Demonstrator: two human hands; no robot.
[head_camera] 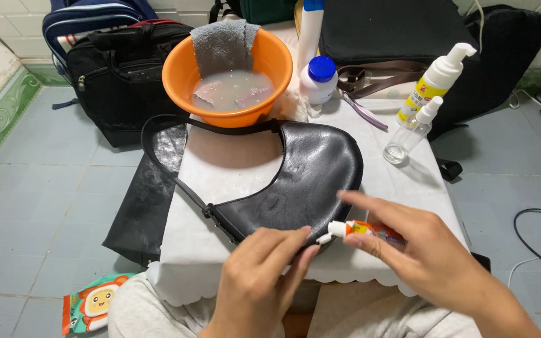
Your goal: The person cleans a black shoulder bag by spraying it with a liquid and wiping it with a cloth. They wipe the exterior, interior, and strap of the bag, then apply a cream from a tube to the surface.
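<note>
**Small tube held nozzle-first over a black handbag**

Head view: The black handbag (pixel 308 181) lies flat on the white cloth of the counter (pixel 220 250), its curved body spread wide so the leather faces up and is easy to reach. Its strap (pixel 176 181) loops off the bag's left side and back toward the orange basin.

The right hand (pixel 433 256) sits just over the bag's near right edge, fingers (pixel 377 209) clamped on a small white and orange tube (pixel 361 230). The grip is on the tube's body, which leaves the white nozzle end free and pointing left, toward the other hand. The left hand (pixel 261 275) is at the bag's near edge, its fingers (pixel 295 247) drawn together with the tips just beside the nozzle; whether they pinch a cap there I cannot tell, since the tips hide that spot.

Beyond the bag stands the orange basin (pixel 226 75) of cloudy water with a grey towel (pixel 220 44) draped over its far rim, half in the water, kept within arm's reach. To the bag's far right are a white jar with a blue lid (pixel 319 78), a foam pump bottle (pixel 436 81) and a clear spray bottle (pixel 411 131), grouped at the counter's edge, away from the bag's surface. A black bag (pixel 117 69) rests on the floor, left of the basin.
</note>
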